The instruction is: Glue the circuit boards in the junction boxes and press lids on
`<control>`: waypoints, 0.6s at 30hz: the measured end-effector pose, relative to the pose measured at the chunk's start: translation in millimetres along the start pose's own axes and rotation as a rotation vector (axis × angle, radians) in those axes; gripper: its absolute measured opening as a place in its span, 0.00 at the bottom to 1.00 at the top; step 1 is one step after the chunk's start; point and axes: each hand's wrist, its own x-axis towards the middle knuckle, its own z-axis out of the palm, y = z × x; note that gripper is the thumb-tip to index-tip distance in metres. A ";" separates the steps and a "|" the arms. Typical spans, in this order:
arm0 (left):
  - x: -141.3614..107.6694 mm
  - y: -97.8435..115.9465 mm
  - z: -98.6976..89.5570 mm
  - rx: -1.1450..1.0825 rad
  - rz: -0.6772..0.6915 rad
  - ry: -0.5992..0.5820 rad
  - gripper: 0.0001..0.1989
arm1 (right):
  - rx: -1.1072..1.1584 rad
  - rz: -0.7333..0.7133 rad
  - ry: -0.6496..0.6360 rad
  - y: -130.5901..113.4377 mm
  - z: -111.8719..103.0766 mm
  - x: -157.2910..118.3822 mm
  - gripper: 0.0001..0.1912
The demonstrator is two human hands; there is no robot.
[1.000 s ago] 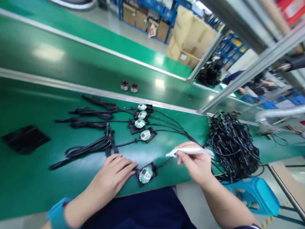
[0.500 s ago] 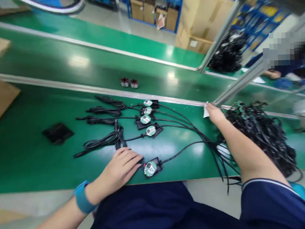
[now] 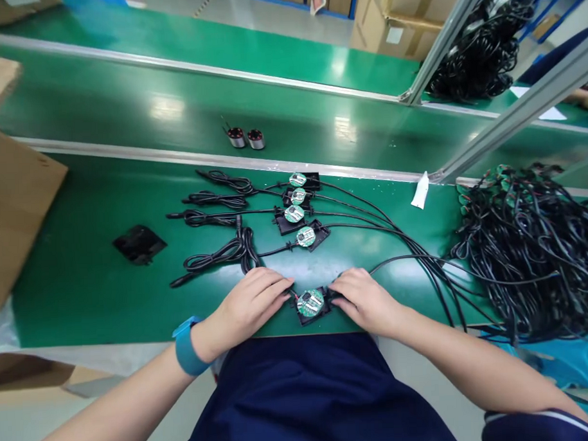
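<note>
Green bench edge: a small black tray with a round green circuit board [image 3: 311, 303] is sitting right at the near lip of the green table [image 3: 74, 286], straight in front of the person.
Left hand: the left hand [image 3: 255, 299] is lying flat on the mat, fingers loosely spread and pointing at the board's left side, fingertips touching its edge and the red lead there. It's not gripping anything, more like pinning it down.
Right hand: the right hand [image 3: 364, 298] is coming in from the other side, fingers curled onto the tray's right end where the black cable [image 3: 411, 260] is leaving it. Can't tell if it's actually pinching the tray or just pressing on it.
Wrist: a blue band [image 3: 186, 346] is wrapping the left wrist.
A bit further back: four more board units [image 3: 298, 207] are lying in a slanted row, each with a bundled black cord [image 3: 218, 255] trailing off to the left and a cable running right.
Left side: a flat black piece [image 3: 139, 244] is sitting alone on the mat, well apart from the hands, and cardboard [image 3: 14, 211] is poking in from the edge.
Right side: a big tangled heap of black cables [image 3: 531, 251] is piling up, with a white tube [image 3: 420, 190] lying near the rail just left of it.
Conveyor beyond the rail: two small copper coils [image 3: 245, 138] are standing side by side.
Far back: another cable heap [image 3: 481, 47] and cardboard boxes [image 3: 393, 17] are sitting past the metal frame.
</note>
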 end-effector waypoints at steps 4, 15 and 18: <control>0.6 8.0 -6.0 -0.051 -0.132 -0.024 0.19 | 0.090 0.040 0.123 -6.8 -5.3 4.5 0.11; 13.3 30.1 -18.7 -0.202 -0.279 -0.129 0.07 | -0.307 -0.115 0.107 -27.6 -23.7 8.2 0.12; 14.4 35.6 -16.6 -0.253 -0.384 -0.164 0.09 | -0.051 0.045 -0.029 -37.2 -34.6 7.2 0.11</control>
